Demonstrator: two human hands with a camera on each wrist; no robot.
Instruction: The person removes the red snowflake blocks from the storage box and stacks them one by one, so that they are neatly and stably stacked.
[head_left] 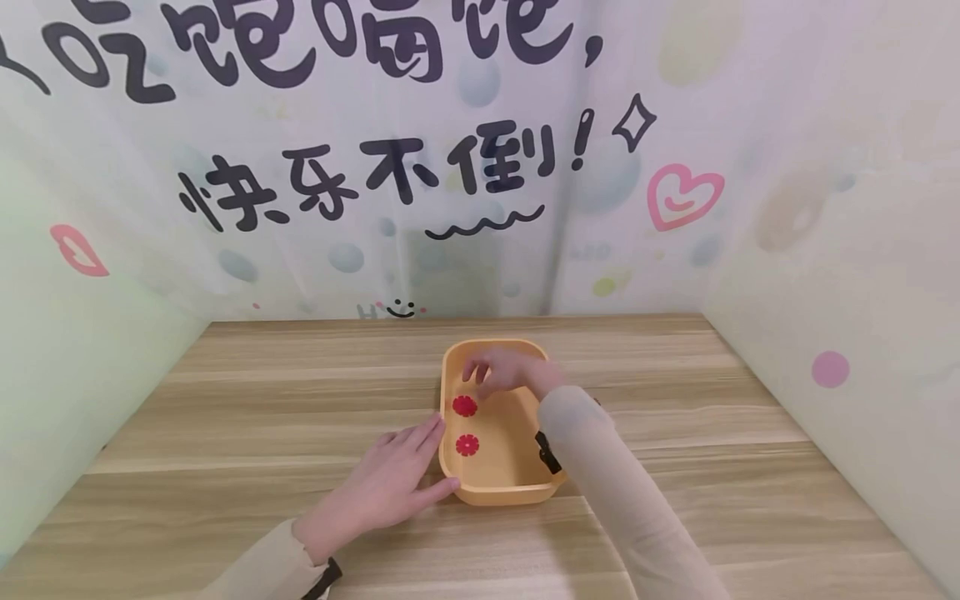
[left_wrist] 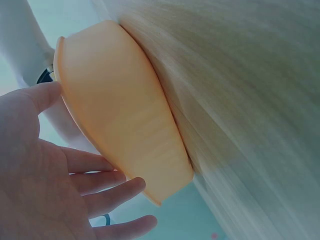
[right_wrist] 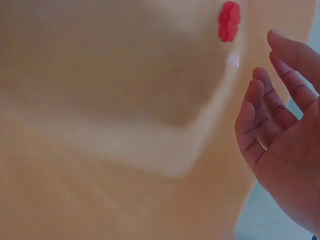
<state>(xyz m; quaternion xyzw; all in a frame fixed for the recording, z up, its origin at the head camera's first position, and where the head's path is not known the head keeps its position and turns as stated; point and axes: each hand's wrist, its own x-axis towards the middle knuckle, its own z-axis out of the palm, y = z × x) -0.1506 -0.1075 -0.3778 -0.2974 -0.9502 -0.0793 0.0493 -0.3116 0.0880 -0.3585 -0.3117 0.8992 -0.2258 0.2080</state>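
Observation:
An orange-yellow rectangular tray (head_left: 495, 497) with raised walls stands on the table. Two red, flower-shaped notched discs lie in its left half: a nearer disc (head_left: 467, 445) and a farther disc (head_left: 465, 406). My left hand (head_left: 390, 479) touches the tray's left rim, thumb at the near corner; the left wrist view shows the fingers (left_wrist: 110, 197) spread along the outer wall. Over the far part of the tray is my right hand (head_left: 506, 371), slightly blurred. Its fingers are loosely bent with nothing visible between them in the right wrist view, where one red disc (right_wrist: 229, 21) shows.
The wood-grain table (head_left: 300, 400) extends on both sides of the tray. A white printed curtain (head_left: 337, 275) with black lettering hangs behind it, and pale walls close off left and right. A black band (head_left: 549, 452) is at the right sleeve (head_left: 622, 492), which crosses the tray's right rim.

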